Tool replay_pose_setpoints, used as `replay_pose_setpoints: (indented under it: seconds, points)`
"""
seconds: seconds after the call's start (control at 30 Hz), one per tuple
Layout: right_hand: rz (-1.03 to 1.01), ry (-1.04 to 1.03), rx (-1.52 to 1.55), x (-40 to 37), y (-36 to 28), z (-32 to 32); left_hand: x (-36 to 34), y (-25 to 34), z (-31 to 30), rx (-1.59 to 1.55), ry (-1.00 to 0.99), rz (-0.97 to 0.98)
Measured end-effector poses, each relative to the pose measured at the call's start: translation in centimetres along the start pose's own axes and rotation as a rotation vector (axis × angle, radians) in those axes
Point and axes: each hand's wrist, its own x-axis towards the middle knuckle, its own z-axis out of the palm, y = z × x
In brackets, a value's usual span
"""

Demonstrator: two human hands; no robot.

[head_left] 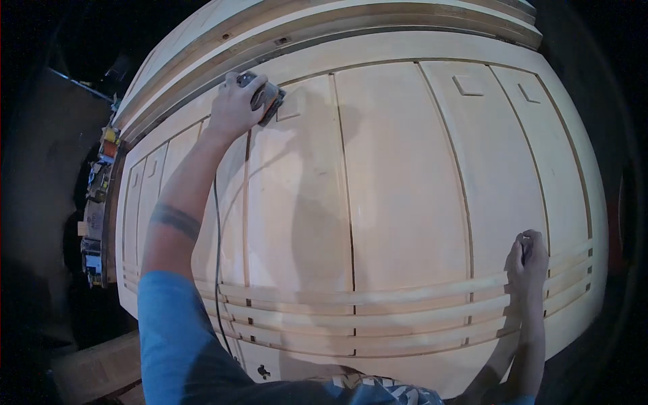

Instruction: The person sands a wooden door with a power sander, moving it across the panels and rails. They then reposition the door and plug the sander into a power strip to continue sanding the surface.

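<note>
My left hand (237, 104) reaches to the far side of a large pale wooden panel (405, 169), wrapped round a small power sander (268, 106). The sander sits right beside a raised square block (289, 108) on the panel. A dark cord (217, 256) runs back from under my left arm toward my body. On the right, my right hand (531, 260) is low over the panel, just above the raised slats (405, 297). Its fingers are curled closed, and what they hold, if anything, cannot be made out.
Grooves divide the panel into upright boards, with more raised blocks (469, 86) toward the right. Stacked pale wooden boards (378, 17) line the far edge. Tools and small containers (94, 250) crowd a narrow surface at the left. A timber beam (98, 364) lies lower left.
</note>
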Motion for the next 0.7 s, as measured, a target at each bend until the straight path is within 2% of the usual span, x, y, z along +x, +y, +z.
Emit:
replay_pose_setpoints:
  seconds: [0.13,0.23,0.27,0.37,0.47,0.63,0.7]
  points:
    - [0.047,-0.07,0.01,0.1,-0.6,-0.6,-1.6,-1.1,-2.1,-0.002,-0.148,-0.159]
    - [0.077,-0.079,0.082,-0.3,0.2,0.0,-4.0,-1.2,-3.7,-0.06,-0.343,-0.295]
    - [0.076,-0.066,0.109,-0.3,0.7,0.2,-4.8,-1.7,-3.6,-0.15,-0.361,-0.295]
    - [0.032,-0.065,0.118,-0.2,1.0,0.0,-6.9,-1.0,-4.6,-0.299,-0.43,-0.477]
    - [0.103,-0.056,0.168,-0.2,-0.3,-0.1,-7.2,-0.4,-3.8,-0.261,-0.373,-0.494]
    - [0.027,-0.088,0.107,0.1,0.0,-0.4,-4.7,-2.3,-0.9,-0.198,-0.302,-0.443]
    - [0.039,-0.075,0.105,-0.1,0.3,-0.3,-3.4,-2.7,-0.4,-0.215,-0.33,-0.507]
